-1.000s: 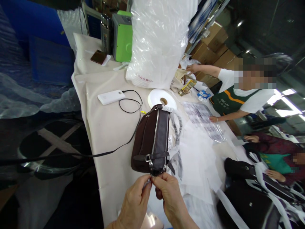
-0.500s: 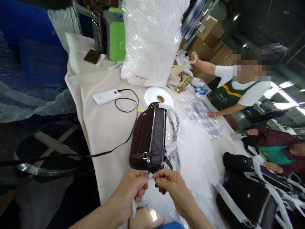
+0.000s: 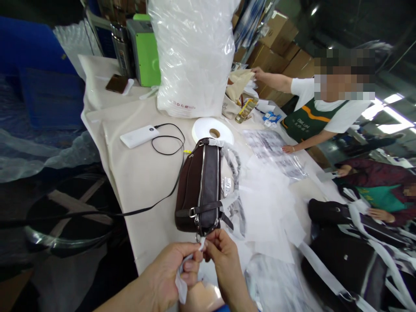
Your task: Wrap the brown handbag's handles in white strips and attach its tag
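Note:
A dark brown handbag [image 3: 199, 186] with a long zipper lies on the covered table, its near end towards me. At that end, by a metal ring, my left hand [image 3: 180, 264] pinches a white wrapping strip [image 3: 181, 284], whose loose tail hangs below the fingers. My right hand [image 3: 222, 253] is closed in a pinch on the same strip close to the ring, fingertips almost touching the left ones. The bag's handles, partly wrapped in clear and white film, lie along its right side.
Beyond the bag are a white tape roll [image 3: 214, 132], a white power bank [image 3: 138, 136] with a black cable, and a big plastic-wrapped bundle [image 3: 195, 60]. White paper sheets [image 3: 263, 203] spread rightward. Black bags [image 3: 344, 255] lie at right. A co-worker in a green apron [image 3: 310, 123] stands across.
The white strip now shows more clearly by the ring, and my right hand has moved slightly left, closer to my left. The co-worker's raised hand has moved left and lower.

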Motion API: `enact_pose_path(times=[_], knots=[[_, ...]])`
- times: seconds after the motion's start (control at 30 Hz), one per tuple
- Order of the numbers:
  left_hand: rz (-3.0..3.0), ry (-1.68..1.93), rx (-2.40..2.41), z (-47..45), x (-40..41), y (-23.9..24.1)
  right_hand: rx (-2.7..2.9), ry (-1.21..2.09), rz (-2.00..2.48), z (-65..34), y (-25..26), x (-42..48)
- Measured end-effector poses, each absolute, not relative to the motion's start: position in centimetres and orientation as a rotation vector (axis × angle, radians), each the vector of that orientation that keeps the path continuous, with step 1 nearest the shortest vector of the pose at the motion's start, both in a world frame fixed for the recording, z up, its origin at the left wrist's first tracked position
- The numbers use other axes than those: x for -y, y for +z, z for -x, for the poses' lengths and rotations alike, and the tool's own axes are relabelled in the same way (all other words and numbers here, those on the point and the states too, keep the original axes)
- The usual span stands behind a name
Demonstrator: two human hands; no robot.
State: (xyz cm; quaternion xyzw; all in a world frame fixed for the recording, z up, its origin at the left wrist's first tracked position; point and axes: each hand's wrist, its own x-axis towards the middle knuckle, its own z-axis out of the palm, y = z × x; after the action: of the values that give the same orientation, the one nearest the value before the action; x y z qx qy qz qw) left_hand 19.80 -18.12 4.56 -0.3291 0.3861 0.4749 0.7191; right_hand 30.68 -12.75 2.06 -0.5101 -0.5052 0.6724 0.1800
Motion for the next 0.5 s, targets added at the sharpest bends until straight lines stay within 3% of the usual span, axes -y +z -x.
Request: enact_pose_path(times=[0.23, 0.5], knots=[[0.810, 1.151, -0.857, -20.7, 18.4, 5.1, 0.902, 2.185, 1.265, -29.9, 1.2, 13.6], [0.567, 1.264, -1.013, -21.5, 19.1, 4.1, 0.897, 2.185, 1.266, -29.3, 0.1, 13.7]])
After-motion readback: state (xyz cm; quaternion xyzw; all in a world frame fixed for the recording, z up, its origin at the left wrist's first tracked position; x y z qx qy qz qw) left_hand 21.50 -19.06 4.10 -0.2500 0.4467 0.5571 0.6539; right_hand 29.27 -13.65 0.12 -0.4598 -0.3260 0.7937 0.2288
